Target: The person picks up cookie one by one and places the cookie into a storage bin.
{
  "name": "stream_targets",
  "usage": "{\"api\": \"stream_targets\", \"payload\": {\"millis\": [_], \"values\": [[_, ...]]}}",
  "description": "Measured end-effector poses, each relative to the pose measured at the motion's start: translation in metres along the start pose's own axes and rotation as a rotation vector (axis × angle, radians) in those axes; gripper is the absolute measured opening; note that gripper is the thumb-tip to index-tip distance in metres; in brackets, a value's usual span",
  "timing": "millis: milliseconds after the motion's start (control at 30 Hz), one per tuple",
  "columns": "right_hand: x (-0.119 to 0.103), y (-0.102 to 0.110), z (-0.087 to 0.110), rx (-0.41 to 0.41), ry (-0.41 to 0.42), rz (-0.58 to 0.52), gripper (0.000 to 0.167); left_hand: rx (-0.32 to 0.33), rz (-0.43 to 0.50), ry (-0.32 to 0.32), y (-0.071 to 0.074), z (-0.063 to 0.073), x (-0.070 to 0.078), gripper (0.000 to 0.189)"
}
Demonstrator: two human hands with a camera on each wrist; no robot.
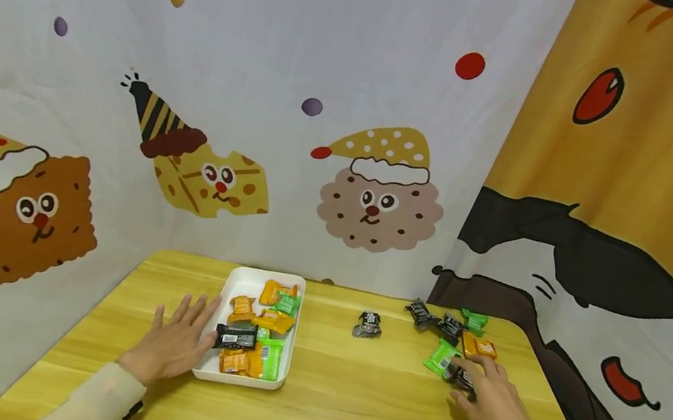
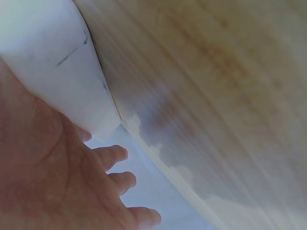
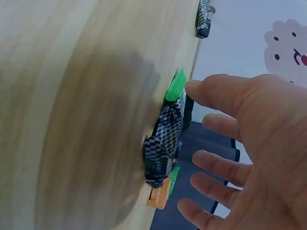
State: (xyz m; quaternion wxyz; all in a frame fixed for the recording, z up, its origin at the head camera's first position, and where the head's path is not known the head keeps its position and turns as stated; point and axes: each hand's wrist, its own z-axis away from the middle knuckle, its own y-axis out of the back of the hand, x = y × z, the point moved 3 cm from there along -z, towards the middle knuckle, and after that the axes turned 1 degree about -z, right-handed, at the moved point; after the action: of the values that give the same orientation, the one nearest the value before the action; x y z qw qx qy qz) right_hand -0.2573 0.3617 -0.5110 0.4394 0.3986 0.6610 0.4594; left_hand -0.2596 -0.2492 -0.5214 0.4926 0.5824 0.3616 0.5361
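A white tray [image 1: 238, 380] holds several small wrapped snacks in orange, green and black. My left hand [image 1: 179, 340] lies along the tray's left side, fingers spread and straight; the left wrist view shows its palm beside the white tray wall [image 2: 62, 72]. At the right, my right hand [image 1: 496, 405] hovers at a black wrapped snack [image 1: 462, 380], fingers slightly bent. In the right wrist view, the checked black wrapper [image 3: 168, 134] lies on the table, and the thumb and fingers are spread beside it without gripping it. A green packet [image 1: 442, 358] lies just beyond the black one.
Behind the right hand lie an orange packet [image 1: 479, 345], another green packet [image 1: 474, 321] and black packets [image 1: 450, 328]. One black packet [image 1: 368, 324] sits alone between tray and pile. A printed curtain [image 1: 392, 89] hangs behind the wooden table [image 1: 347, 412].
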Motion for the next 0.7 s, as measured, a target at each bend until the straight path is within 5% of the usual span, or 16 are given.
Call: {"api": "stream_targets", "payload": {"millis": [700], "values": [[0.021, -0.009, -0.005, -0.110, -0.059, -0.045, 0.055, -0.018, 0.049, 0.009, -0.002, -0.001, -0.003, 0.078]]}}
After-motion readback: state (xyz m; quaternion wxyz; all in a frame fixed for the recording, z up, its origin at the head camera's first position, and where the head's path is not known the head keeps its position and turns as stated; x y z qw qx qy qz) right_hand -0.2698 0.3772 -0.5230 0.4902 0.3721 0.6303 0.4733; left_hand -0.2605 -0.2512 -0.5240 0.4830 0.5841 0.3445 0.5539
